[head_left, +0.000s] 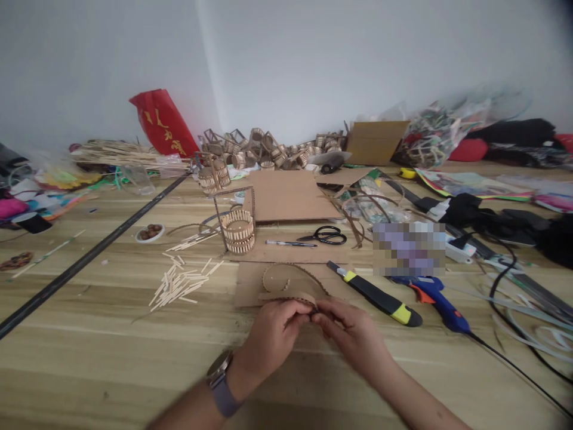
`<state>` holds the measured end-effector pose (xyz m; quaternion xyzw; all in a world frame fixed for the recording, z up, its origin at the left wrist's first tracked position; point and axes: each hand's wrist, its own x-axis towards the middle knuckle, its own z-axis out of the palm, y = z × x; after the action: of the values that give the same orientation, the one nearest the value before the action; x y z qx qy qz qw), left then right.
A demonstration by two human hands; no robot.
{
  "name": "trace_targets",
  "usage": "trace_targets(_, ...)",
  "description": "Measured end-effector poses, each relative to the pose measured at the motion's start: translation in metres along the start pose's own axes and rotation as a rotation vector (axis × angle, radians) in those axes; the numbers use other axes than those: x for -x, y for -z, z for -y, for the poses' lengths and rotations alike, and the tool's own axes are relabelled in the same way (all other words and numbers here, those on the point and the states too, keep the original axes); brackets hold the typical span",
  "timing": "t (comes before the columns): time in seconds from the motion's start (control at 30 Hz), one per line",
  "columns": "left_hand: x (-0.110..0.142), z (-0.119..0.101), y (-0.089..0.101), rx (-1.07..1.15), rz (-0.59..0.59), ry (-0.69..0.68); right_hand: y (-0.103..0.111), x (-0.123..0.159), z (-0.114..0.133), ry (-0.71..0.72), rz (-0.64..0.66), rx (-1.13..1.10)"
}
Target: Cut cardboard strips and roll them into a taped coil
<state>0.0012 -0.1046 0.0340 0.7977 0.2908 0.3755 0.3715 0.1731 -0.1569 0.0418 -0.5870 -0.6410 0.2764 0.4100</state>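
Between my two hands is a thin brown corrugated cardboard strip (293,297); part of it curls in a loop on the cardboard beyond my fingers. My left hand (280,328), with a watch on its wrist, pinches the strip from the left. Facing it, my right hand (347,328) pinches the strip, fingertips almost touching those of the left. What lies right at the fingertips is partly hidden. A small basket (239,232) of wooden sticks with a tall cardboard handle stands upright past the hands. Near my right hand lies a black and yellow utility knife (376,295).
Loose wooden sticks (176,286) lie left of the cardboard. Scissors (330,235) and a pen (290,243) rest beyond the hands. A blue glue gun (439,301) with its cord lies at right. Several finished baskets (268,149) are piled by the wall. A black bar (98,254) crosses the left side.
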Motion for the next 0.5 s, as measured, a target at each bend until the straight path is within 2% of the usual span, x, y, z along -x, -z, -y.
trace_targets(0.1,-0.001,-0.001,0.0,0.09,-0.002,0.069,-0.002,0.0,0.0,-0.053,-0.005,-0.044)
trace_targets(0.27,0.0,-0.002,-0.006,0.31,-0.055,0.248,-0.01,0.0,-0.001,-0.227,-0.04,-0.324)
trace_targets(0.37,0.001,-0.003,-0.006,0.282,-0.066,0.228,-0.012,-0.001,-0.002,-0.261,-0.036,-0.404)
trace_targets(0.5,0.0,-0.002,-0.002,0.162,-0.004,0.152,-0.009,-0.002,-0.002,-0.285,-0.015,-0.355)
